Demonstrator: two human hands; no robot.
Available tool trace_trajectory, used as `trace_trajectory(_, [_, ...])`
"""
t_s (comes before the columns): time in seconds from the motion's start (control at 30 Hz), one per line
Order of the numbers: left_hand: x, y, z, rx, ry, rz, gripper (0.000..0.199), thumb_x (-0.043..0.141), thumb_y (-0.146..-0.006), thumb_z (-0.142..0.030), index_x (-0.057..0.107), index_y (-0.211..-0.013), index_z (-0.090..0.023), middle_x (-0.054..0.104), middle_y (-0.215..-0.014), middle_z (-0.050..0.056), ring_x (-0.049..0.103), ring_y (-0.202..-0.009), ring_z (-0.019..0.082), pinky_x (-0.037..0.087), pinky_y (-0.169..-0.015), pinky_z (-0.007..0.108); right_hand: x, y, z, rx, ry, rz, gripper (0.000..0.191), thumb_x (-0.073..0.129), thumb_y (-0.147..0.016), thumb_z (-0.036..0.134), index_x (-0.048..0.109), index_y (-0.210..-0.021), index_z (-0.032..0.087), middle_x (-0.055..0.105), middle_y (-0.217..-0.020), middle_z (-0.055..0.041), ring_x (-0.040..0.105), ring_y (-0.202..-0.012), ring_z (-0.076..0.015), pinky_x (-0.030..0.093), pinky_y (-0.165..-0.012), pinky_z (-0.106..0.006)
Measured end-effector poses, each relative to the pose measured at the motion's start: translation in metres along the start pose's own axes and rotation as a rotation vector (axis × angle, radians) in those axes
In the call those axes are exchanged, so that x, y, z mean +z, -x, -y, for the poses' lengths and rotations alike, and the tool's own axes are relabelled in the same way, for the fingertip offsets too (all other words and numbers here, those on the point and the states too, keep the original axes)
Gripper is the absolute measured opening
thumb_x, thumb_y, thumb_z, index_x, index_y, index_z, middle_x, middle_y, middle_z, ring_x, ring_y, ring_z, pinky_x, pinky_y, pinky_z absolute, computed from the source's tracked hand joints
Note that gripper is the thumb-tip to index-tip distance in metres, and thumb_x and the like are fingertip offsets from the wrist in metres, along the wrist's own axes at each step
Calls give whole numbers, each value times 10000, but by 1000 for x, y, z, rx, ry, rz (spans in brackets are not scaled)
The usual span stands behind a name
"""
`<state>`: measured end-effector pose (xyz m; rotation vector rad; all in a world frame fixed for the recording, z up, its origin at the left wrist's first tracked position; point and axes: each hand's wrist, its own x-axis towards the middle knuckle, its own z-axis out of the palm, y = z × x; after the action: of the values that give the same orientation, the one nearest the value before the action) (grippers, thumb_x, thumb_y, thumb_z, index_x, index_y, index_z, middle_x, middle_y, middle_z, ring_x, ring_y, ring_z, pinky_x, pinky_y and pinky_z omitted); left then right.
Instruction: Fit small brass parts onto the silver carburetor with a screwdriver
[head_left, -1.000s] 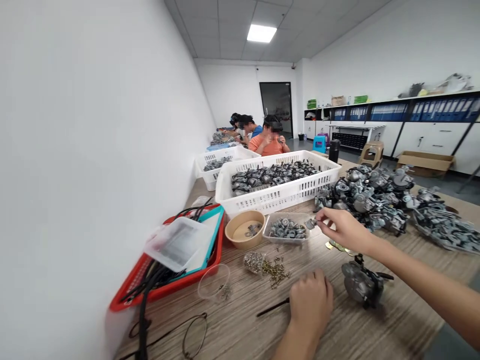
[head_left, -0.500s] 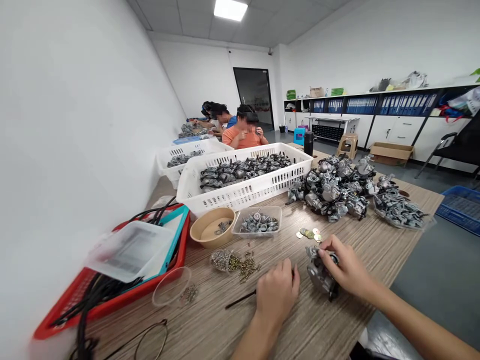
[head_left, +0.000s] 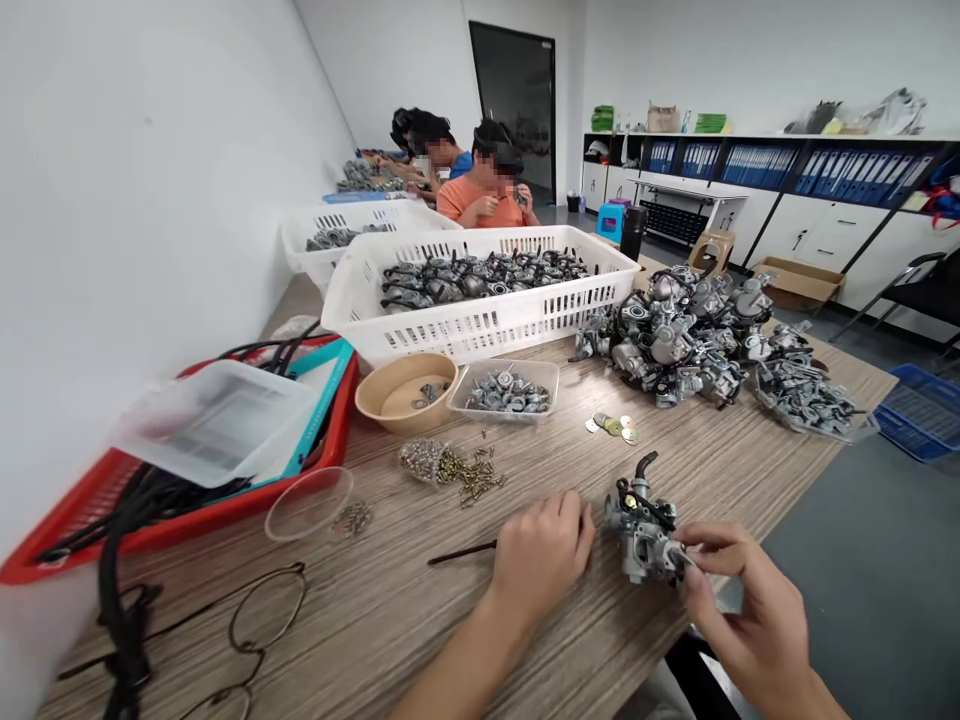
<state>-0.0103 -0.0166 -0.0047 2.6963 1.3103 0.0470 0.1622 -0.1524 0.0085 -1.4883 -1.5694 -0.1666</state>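
Note:
My left hand (head_left: pixel 544 550) rests on the table, its fingers closed around a screwdriver (head_left: pixel 461 553). Only the thin dark shaft shows, pointing left; the handle is hidden in the fist. To its right a grey metal carburetor (head_left: pixel 643 535) stands on the wood, with a black hose stub on top and a brass-coloured spot on its side. My right hand (head_left: pixel 750 610) pinches the carburetor's right end between thumb and fingers. Several round metal discs (head_left: pixel 613 427) lie on the table behind it.
Loose brass screws (head_left: pixel 476 475), a clear tub of metal parts (head_left: pixel 551 400) and a tan bowl (head_left: pixel 367 408) stand ahead. Carburetors are heaped (head_left: pixel 675 340) at right and fill a white basket (head_left: pixel 480 335). Eyeglasses (head_left: pixel 266 600) and a red basket (head_left: pixel 341 430) lie left. Co-workers sit beyond.
The carburetor has been turned, so another side with the hose stub shows. My right hand has shifted from its top to its right end. The left hand keeps the screwdriver; the view has tilted down.

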Motion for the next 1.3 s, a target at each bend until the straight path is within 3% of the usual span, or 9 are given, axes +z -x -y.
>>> trace_trajectory(0.3, [-4,-2,0,0,24,39,314,436,-1087,-299,704,-963,-194,790,-933,88,785,-899,282,488,-621,309,18,3,7,6,37,-22,105,606,-988,140,582,-957,238,755,-955,-58,744,-846,-169,575,-726,-291])
trace_trajectory(0.53, [-5,-1,1,23,31,37,313,432,-1082,-286,706,-970,-187,789,-924,86,792,-890,303,539,-627,346,13,-6,7,-53,33,78,86,642,-988,191,600,-1054,227,754,-974,-83,756,-871,-192,613,-735,-294])
trace_trajectory(0.9, [-3,-2,2,41,28,-1,296,451,-1071,-273,701,-946,-177,786,-897,87,799,-871,308,587,-630,374,10,-6,0,-95,-32,106,156,658,-976,118,621,-1099,207,765,-1035,-79,756,-953,-161,597,-850,-252])
trace_trajectory(1.03, [-3,-1,1,53,30,-17,288,455,-1065,-258,699,-938,-173,785,-889,88,800,-855,311,597,-626,387,11,-5,-2,-89,-28,105,168,659,-978,128,613,-1117,209,769,-1037,-78,763,-946,-160,601,-836,-248])
trace_trajectory(1.17, [-2,-1,1,62,37,-38,278,465,-1059,-254,700,-937,-169,786,-884,94,800,-838,312,593,-611,385,7,0,-8,-79,-85,81,329,711,-948,171,573,-1246,196,760,-1103,-103,756,-990,-194,612,-839,-291])
trace_trajectory(1.3, [-1,-1,1,72,47,-61,260,491,-1050,-269,703,-938,-167,789,-885,94,801,-828,301,586,-595,368,-10,-28,-23,-45,-200,-8,274,665,-976,167,611,-1238,228,739,-1125,-99,716,-1076,-228,594,-823,-325])
